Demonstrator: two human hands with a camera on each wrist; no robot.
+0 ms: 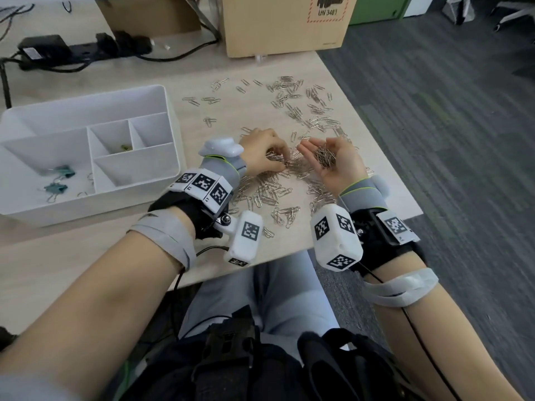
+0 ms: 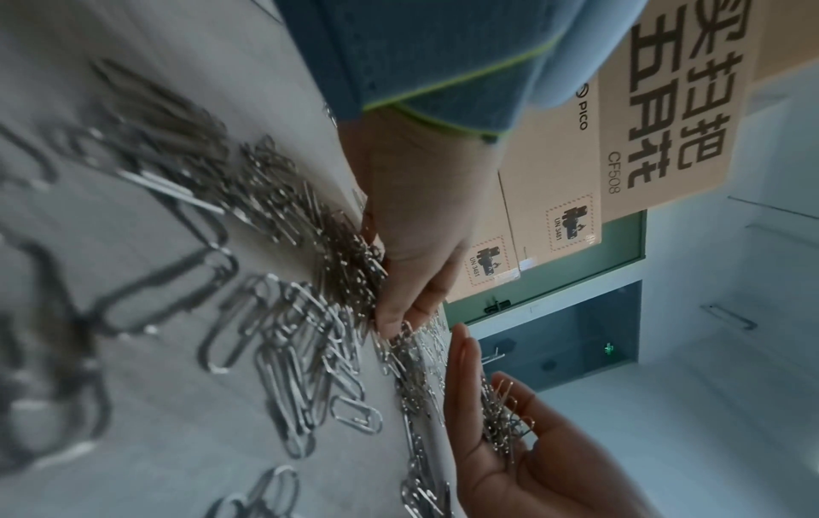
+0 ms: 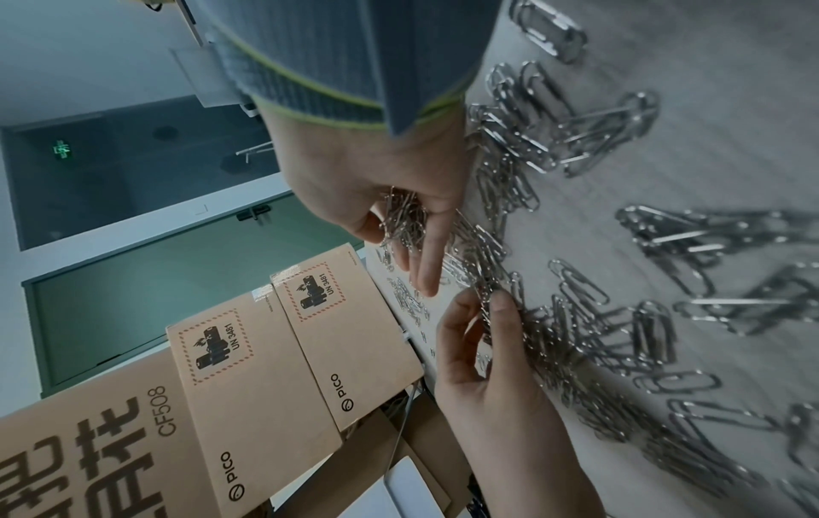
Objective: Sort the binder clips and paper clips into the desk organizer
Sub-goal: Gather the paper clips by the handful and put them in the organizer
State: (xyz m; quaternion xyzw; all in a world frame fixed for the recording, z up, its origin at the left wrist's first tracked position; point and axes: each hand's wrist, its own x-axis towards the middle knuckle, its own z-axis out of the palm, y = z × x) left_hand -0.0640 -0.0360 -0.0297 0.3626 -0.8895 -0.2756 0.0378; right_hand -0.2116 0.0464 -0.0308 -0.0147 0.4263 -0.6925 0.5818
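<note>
The right hand (image 1: pixel 333 164) lies palm up and loosely cupped around a heap of paper clips (image 1: pixel 325 156), while the left hand (image 1: pixel 265 153) beside it pinches more from the pile on the table (image 1: pixel 86 256); best to take small pinches and keep the cupped palm level until it reaches the desk organizer (image 1: pixel 162 99) further left. Farther off, the teal binder clips (image 1: pixel 56 188) lie in the organizer's near-left compartment, but the small greenish item in its middle one is too small to identify.

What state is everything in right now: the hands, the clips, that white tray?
Left hand: palm down, fingertips pinching paper clips on the desk.
Right hand: palm up, cupped.
Handful of paper clips: resting in the right palm.
Loose paper clips: scattered over the desk.
Desk organizer: open-topped, mostly empty.
Teal binder clips: lying in its front-left compartment.
</note>
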